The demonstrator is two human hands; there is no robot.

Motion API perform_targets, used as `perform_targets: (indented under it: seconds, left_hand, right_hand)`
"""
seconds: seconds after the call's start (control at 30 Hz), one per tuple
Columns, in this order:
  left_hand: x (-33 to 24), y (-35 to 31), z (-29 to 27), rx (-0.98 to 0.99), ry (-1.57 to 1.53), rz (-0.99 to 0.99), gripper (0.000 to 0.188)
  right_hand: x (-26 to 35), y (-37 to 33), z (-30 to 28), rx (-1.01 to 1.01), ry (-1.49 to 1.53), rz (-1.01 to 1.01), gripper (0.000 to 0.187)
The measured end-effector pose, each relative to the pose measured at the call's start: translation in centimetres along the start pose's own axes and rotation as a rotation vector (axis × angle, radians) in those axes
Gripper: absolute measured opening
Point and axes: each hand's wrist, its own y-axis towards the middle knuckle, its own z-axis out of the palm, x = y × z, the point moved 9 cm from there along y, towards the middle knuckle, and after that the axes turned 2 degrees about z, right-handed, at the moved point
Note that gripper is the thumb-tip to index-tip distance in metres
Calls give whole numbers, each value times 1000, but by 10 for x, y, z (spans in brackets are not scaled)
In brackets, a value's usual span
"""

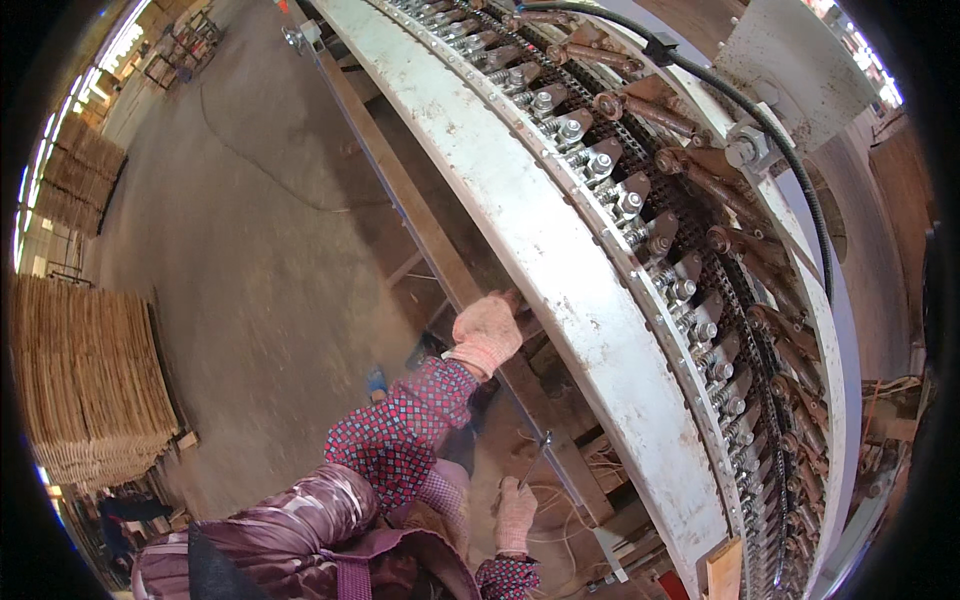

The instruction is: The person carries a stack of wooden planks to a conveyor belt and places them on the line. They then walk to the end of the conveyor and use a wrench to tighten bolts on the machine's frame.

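The slim metal tool (535,458), its head at the brown rail (440,252), is closed in the right hand (515,515); the left hand (487,335) reaches over the rail (fingertips hidden, grip unclear) beside the white curved panel (560,260). Bolts (600,164) beyond are already fitted; what remains doesn't show.

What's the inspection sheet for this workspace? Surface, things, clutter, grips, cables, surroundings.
Surface: concrete floor stained.
Things: white curved beam scuffed and marked; brown rail alongside; slender metal tool at the rail; bolt-and-spring row along the beam.
Clutter: wood piece at the beam's lower end.
Grips: both gloved; left grip by rail and beam, fingertips unclear; right grip closed around the tool.
Cables: black cable arching over the machine.
Surroundings: stacked sheets at left.
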Motion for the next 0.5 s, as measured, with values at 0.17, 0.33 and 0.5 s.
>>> perform_targets:
  seconds: [0.17,0.33,0.5]
  left_hand:
    - [7,7,4,106,-12,-69,45]
    - [7,21,12,32,-79,224,41]
    - [12,30,24,111,28,254,45]
  right_hand:
    - [-11,-3,8,5,106,166,29]
    - [46,-13,-7,1,108,232,27]
    - [42,-14,-2,14,172,233,25]
